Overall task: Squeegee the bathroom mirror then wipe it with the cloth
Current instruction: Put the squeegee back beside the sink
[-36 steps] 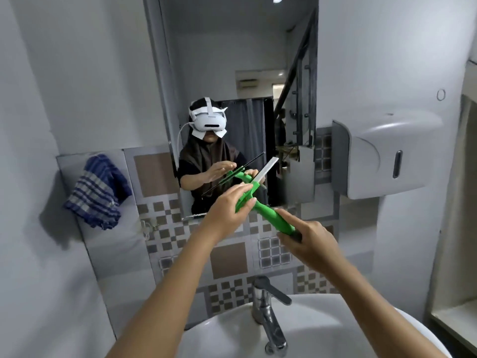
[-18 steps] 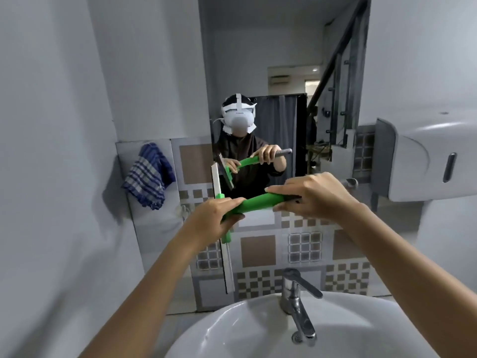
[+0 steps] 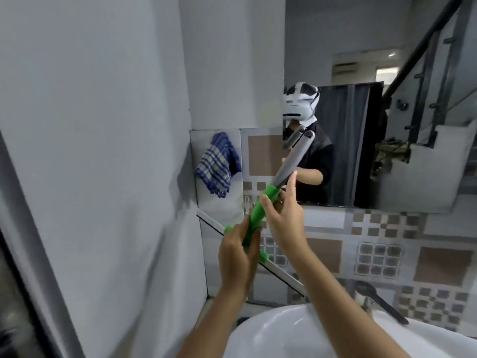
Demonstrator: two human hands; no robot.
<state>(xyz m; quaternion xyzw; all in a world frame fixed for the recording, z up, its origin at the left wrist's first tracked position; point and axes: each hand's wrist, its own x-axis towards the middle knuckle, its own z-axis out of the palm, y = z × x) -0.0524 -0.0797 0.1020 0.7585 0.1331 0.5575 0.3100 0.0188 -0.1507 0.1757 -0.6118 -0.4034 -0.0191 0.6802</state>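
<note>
I hold a squeegee with a green body and a grey handle end pointing up and right toward the mirror. Its long blade slants from upper left to lower right below my hands. My left hand grips the green body near the blade head. My right hand is curled around the handle where green meets grey, its index finger raised. A blue checked cloth hangs on the tiled wall left of the mirror. The mirror reflects a person with a headset.
A white basin sits below with a dark tap at its right back. A plain grey wall closes in on the left. Patterned tiles run under the mirror.
The squeegee has turned from roughly level to steeply tilted, handle end now up by the mirror's left edge. The view has swung left, and the wall dispenser has left the frame.
</note>
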